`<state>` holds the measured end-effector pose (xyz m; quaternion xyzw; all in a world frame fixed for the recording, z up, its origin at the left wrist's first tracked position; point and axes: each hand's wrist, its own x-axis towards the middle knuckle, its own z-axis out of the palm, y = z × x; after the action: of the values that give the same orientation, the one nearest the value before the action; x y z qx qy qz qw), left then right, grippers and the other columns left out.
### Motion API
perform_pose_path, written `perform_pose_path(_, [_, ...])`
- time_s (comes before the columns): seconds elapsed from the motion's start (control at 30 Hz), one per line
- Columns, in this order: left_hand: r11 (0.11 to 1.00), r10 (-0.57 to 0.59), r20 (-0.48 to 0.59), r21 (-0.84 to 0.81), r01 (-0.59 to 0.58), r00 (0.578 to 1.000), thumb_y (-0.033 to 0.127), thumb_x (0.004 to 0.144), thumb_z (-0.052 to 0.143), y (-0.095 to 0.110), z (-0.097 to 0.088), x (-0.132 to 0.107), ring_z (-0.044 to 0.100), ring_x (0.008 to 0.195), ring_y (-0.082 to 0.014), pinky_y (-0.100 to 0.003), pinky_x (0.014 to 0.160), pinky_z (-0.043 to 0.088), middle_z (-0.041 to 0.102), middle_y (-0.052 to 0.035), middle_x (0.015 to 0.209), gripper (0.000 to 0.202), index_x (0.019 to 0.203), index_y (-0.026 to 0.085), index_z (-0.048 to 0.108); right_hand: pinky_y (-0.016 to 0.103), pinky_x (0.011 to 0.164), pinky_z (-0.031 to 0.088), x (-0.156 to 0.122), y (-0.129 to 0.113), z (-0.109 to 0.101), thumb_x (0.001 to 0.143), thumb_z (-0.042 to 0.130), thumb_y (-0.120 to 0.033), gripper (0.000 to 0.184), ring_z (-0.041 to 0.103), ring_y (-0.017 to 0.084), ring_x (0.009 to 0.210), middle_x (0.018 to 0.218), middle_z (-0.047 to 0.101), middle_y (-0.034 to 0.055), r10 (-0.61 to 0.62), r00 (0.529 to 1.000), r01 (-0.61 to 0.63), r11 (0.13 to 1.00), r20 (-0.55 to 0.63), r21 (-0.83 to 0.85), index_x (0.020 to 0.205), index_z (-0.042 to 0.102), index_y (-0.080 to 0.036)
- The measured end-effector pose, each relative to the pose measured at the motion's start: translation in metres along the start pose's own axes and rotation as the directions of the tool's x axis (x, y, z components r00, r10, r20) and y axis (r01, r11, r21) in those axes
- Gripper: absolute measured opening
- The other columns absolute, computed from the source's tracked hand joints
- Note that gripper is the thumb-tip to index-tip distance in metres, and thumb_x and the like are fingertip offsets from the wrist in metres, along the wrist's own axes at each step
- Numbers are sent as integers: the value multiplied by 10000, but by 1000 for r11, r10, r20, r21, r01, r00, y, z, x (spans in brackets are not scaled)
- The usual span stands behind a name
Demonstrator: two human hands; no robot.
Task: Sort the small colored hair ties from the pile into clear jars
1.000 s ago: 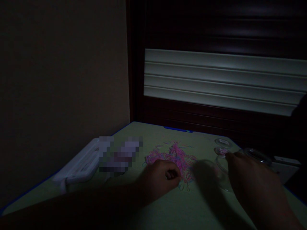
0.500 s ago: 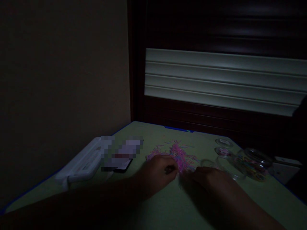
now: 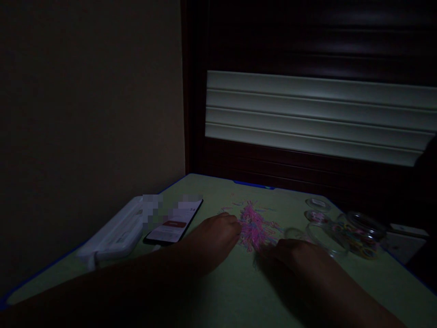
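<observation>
A loose heap of thin, mostly pink rubber bands (image 3: 253,225) lies on the pale green tabletop (image 3: 246,300). At its left edge is my left hand (image 3: 218,234), its fingers curled together and turned down. My right hand (image 3: 300,255) rests at the heap's near right side, fingers bent and close together, the fingertips in dark shadow by the bands. Dim light hides whatever either hand may hold.
On the left lie a lit phone (image 3: 172,228) and a long white case (image 3: 114,232). To the right stand a clear jar (image 3: 362,237) of coloured bands, a clear round lid (image 3: 327,239) and small round containers (image 3: 317,216). A white box (image 3: 408,239) sits beyond the jar.
My left hand has moved left, away from my right hand, uncovering more of the pink heap. The heap's near part looks more spread. My right hand has hardly moved.
</observation>
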<state>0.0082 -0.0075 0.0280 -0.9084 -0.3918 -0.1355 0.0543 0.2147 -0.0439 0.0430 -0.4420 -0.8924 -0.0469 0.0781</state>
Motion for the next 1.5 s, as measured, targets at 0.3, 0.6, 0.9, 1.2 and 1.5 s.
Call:
perform_pose_path(0.3, [998, -60, 116, -8, 62, 991, 98, 840, 405, 2, -8, -2, 543, 812, -182, -290, 753, 426, 597, -68, 840, 201, 784, 131, 594, 188, 472, 333, 1, -5, -4, 821, 441, -123, 208, 574, 95, 545, 702, 646, 14, 39, 999, -39, 999, 27, -12, 749, 620, -201])
perform_pose_path(0.6, [996, -84, 105, -6, 85, 991, 133, 827, 433, 1, -7, -5, 527, 843, -192, -301, 767, 426, 585, -71, 852, 174, 779, 131, 600, 209, 491, 356, -3, 2, 3, 832, 420, -145, 217, 586, 118, 565, 706, 655, 16, -1, 1000, 0, 999, -22, -41, 770, 617, -212])
perform_pose_path(0.9, [994, -52, 117, 100, 41, 992, 98, 831, 425, 2, -7, -2, 534, 776, -194, -286, 662, 419, 580, -60, 811, 196, 746, 141, 597, 218, 532, 388, -1, 2, 4, 839, 414, -150, 226, 595, 129, 601, 720, 654, 25, -21, 1000, 21, 1000, -11, -19, 800, 627, -212])
perform_pose_path(1.2, [982, 4, 112, 187, -25, 994, 77, 810, 440, 2, -5, 0, 533, 757, -203, -301, 664, 417, 590, -67, 796, 186, 737, 143, 597, 202, 500, 365, -1, 2, 5, 840, 421, -160, 216, 587, 118, 575, 711, 652, 18, 1, 1000, -2, 1000, -22, -24, 781, 621, -217])
perform_pose_path(1.5, [998, 5, 1, 66, -5, 1000, 107, 865, 387, 8, -15, 2, 509, 779, -175, -271, 707, 405, 576, -49, 800, 208, 781, 136, 575, 203, 471, 342, 1, -4, -2, 838, 413, -143, 237, 573, 108, 533, 683, 644, 11, 14, 1000, -15, 999, -14, -42, 738, 619, -207])
